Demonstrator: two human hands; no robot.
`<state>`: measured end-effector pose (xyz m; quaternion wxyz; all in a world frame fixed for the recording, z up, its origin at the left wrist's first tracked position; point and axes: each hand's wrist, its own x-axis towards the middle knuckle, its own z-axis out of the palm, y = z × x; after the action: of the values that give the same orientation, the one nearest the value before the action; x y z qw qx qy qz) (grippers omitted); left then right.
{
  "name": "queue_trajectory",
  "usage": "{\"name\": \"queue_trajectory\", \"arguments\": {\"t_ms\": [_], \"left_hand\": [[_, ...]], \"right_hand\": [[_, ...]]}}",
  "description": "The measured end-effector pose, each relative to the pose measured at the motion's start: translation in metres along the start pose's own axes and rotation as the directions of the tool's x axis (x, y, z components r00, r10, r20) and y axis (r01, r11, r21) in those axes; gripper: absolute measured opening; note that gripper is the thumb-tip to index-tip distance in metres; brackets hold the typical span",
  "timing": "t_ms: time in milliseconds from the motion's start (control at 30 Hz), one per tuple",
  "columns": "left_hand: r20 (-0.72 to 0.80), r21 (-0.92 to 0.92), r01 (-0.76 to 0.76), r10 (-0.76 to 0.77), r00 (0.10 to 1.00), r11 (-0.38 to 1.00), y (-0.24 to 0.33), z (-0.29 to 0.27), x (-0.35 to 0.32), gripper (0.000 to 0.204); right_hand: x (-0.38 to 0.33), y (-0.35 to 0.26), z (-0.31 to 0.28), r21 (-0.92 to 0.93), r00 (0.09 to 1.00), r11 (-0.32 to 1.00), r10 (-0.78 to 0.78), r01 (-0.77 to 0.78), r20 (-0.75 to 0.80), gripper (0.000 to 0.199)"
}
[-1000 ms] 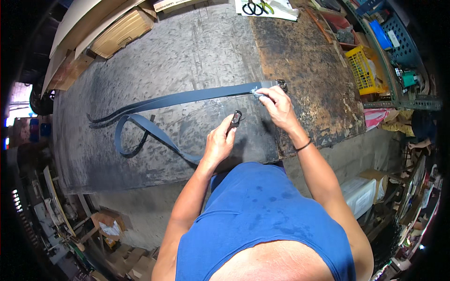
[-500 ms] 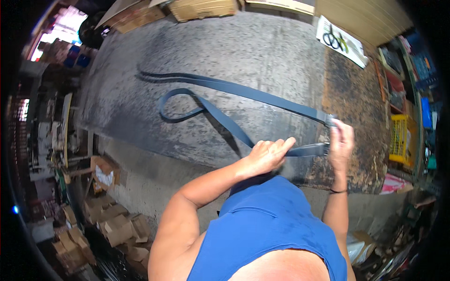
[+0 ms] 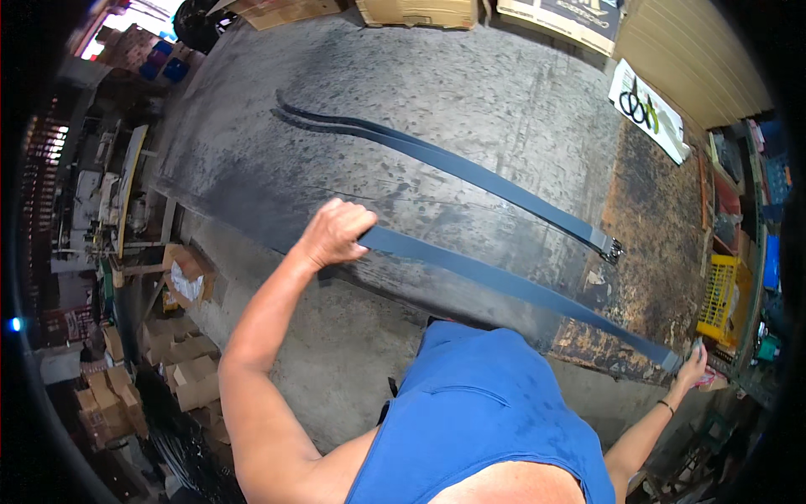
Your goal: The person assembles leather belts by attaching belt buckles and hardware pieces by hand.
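A dark blue-grey belt (image 3: 504, 288) is stretched out along the near edge of the worktable (image 3: 470, 92). My left hand (image 3: 337, 231) is closed in a fist round it, toward the left. At the other end, far right, my right hand (image 3: 692, 366) grips the belt beside its grey end piece; the fingers partly hide the buckle. Beyond this belt, similar dark belts (image 3: 470, 170) lie together lengthwise on the table, their metal buckles (image 3: 614, 250) at the right and their curved tails at the far left.
Dark-handled scissors (image 3: 634, 107) and a green-handled tool (image 3: 652, 116) rest on a white sheet (image 3: 667, 134) at the far right. Cardboard boxes (image 3: 420, 13) line the back edge. A yellow basket (image 3: 718, 294) stands at the right; more cartons (image 3: 195, 382) lie on the floor at left.
My left hand has moved left and my right hand far right and nearer. The looped belt between them is now pulled straight. The other belts' buckles are no longer beside my right hand.
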<state>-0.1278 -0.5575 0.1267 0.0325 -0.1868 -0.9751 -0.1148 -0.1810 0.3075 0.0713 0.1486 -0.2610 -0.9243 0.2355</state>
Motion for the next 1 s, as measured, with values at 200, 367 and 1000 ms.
{"name": "queue_trajectory", "arguments": {"t_ms": [200,367,1000], "left_hand": [[0.002,0.262,0.011,-0.012,1.0,0.965,-0.043,-0.05,-0.017,0.028],[-0.005,0.565,0.157,-0.187,0.982,0.81,-0.1,-0.136,-0.007,0.029],[-0.062,-0.33,-0.083,0.067,0.996,0.94,0.098,0.189,0.22,0.045]], "right_hand": [[-0.02,0.027,0.015,-0.07,0.999,0.997,-0.009,0.012,0.053,0.041],[-0.093,-0.112,0.083,0.198,0.973,0.98,-0.062,0.017,0.222,0.032],[-0.179,-0.137,0.153,0.172,0.992,0.981,-0.1,0.084,0.083,0.023]]}}
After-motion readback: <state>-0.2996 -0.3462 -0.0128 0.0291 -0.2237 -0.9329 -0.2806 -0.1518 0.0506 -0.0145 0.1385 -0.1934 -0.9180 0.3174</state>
